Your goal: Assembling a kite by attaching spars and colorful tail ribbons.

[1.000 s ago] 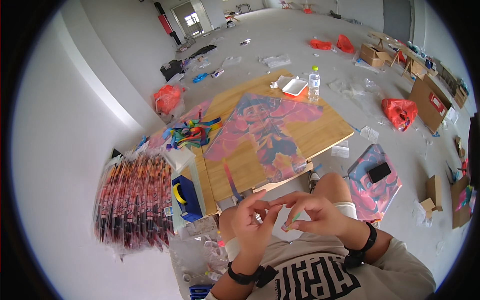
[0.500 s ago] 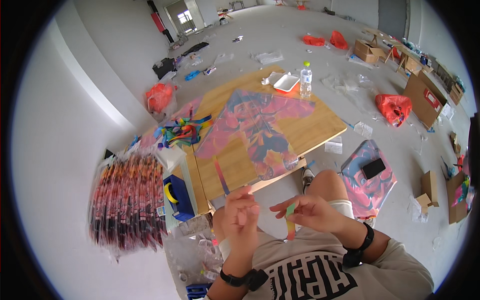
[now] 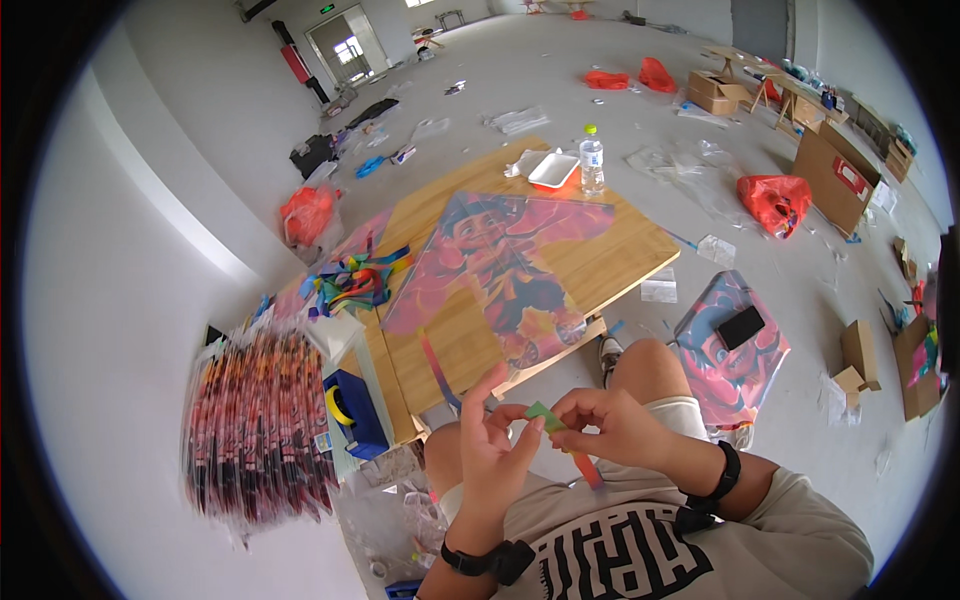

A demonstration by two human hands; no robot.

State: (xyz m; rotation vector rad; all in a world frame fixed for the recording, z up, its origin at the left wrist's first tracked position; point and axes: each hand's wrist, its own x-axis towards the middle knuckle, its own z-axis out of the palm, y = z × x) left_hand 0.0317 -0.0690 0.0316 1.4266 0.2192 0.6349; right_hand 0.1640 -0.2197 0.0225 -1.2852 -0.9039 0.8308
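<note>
A rainbow ribbon (image 3: 588, 468) is held between my two hands above my lap. Thumb and finger of my left hand (image 3: 492, 445) pinch its green end, while another finger points upward. My right hand (image 3: 615, 430) grips the same ribbon close to that end, and the orange-red tail hangs below its fingers. Ahead on the wooden table (image 3: 620, 250) lies a printed kite (image 3: 500, 255) with a cartoon figure in pink, blue and orange. Another ribbon strip (image 3: 438, 368) runs from the kite's near left part down past the table's front edge.
Left of the kite sit a heap of rainbow ribbons (image 3: 355, 280) and a blue tape dispenser (image 3: 357, 415). Bagged printed pieces (image 3: 262, 420) hang further left. A water bottle (image 3: 591, 165) and white tray (image 3: 554, 170) stand at the back. A phone (image 3: 740, 328) rests on a printed-covered seat at right.
My left hand has come to the ribbon and now pinches its green end, which has tilted. The right hand has moved slightly left. The view has shifted a little.
</note>
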